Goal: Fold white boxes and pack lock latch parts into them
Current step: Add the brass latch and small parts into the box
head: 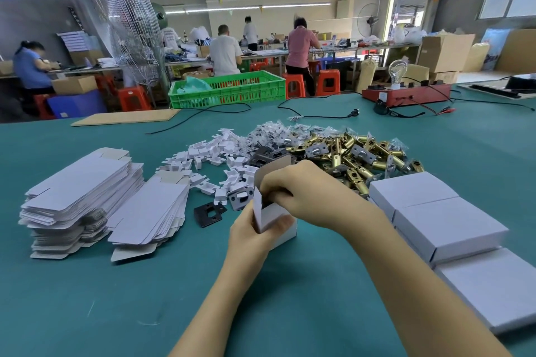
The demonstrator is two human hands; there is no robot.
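Observation:
A small white box (282, 233) stands on the green table, its top flap (271, 169) raised. My left hand (251, 236) grips the box's side, thumb across its front. My right hand (293, 185) is curled over the opening, fingers reaching into it; what they hold is hidden. Behind lie a heap of brass latch bolts (356, 155), white plastic pieces (203, 156), small screw bags (275, 130) and dark strike plates (210, 213). Flat unfolded boxes (84, 191) are stacked at the left.
Closed white boxes (446, 226) sit in rows at the right, close to my right forearm. A cardboard sheet (124, 117), black cables (319, 116), a red test unit with a bulb (406, 94) and a green crate (229, 88) lie along the far edge. People work at benches beyond.

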